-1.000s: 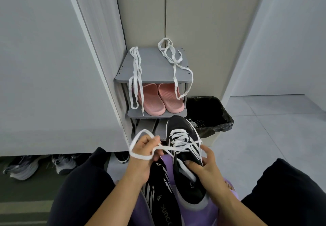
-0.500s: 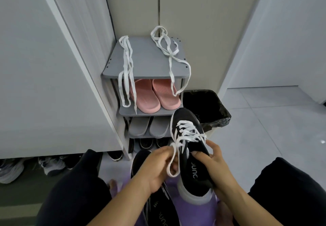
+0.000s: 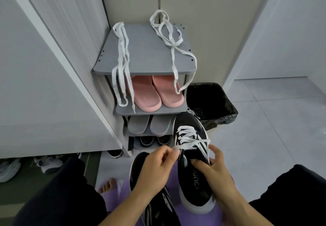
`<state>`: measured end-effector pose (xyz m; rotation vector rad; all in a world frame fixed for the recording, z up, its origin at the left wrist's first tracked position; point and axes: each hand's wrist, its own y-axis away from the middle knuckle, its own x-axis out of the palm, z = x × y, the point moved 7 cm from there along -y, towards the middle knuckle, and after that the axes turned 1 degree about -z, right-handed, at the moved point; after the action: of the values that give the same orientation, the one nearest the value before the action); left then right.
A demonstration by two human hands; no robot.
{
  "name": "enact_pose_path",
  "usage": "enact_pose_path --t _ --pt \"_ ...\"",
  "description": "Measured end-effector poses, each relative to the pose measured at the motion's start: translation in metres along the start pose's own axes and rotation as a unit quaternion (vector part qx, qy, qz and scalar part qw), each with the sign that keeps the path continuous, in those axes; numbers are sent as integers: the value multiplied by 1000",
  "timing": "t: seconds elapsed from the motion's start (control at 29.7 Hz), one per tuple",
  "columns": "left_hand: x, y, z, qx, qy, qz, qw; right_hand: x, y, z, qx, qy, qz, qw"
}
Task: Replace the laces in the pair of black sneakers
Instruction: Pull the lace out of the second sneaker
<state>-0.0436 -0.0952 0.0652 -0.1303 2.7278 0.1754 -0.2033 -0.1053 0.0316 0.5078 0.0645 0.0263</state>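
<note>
A black sneaker (image 3: 191, 178) with white stripes is held toe-away in front of me. My right hand (image 3: 214, 174) grips its right side near the collar. A white lace (image 3: 189, 137) is threaded through its eyelets, and my left hand (image 3: 157, 167) pinches one end of that lace at the sneaker's left edge. The second black sneaker (image 3: 153, 206) lies below my left forearm on a purple surface, mostly hidden. Two loose white laces, one at the left (image 3: 121, 63) and one at the right (image 3: 172, 44), hang over the top of a grey shoe rack (image 3: 146, 56).
The rack holds pink slippers (image 3: 153, 93), grey slippers (image 3: 150, 125) and dark shoes below. A bin with a black bag (image 3: 211, 102) stands right of the rack. White cupboard panels rise at the left, with several shoes (image 3: 47, 162) under them. Tiled floor spreads to the right.
My left hand has pulled the lace end from a loose loop into a taut line across the sneaker's tongue. The camera has tilted slightly; the sneaker has turned a little in my right hand.
</note>
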Motion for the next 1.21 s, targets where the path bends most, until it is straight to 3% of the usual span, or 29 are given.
enact_pose_path --t 0.07,0.2,0.3,0.37,0.47,0.57,0.67,0.78,0.88,0.94,1.11,1.21 --pt "9 2 9 -73 60 14 995 3 3 3 -10 5 -1 1000" --pt "20 7 18 -201 231 20 952 5 5 3 -22 22 2 1000" --pt "23 9 15 -198 227 22 953 4 7 2 -29 42 -1 999" --pt "17 6 7 -152 221 -10 963 2 7 0 -24 44 -3 999" --pt "-17 -3 -4 -76 250 -133 956 -3 8 -3 -8 42 -5 999" --pt "-45 -11 8 -94 286 -216 929 -4 11 -5 5 29 -1 1000" --pt "-39 -9 16 -128 327 -206 913 -2 13 -2 -9 44 1 999" --pt "-9 0 17 -170 388 -116 898 -3 12 -7 3 24 -7 1000" --pt "22 14 18 -205 313 11 927 -3 13 -6 -2 18 -13 1000" --pt "27 19 16 -189 246 45 950 -2 15 -3 -13 21 -11 1000" --pt "22 14 11 -119 172 36 977 0 15 -3 -40 55 -15 998" --pt "15 14 4 -73 126 -24 989 0 12 -5 -28 45 -14 998"
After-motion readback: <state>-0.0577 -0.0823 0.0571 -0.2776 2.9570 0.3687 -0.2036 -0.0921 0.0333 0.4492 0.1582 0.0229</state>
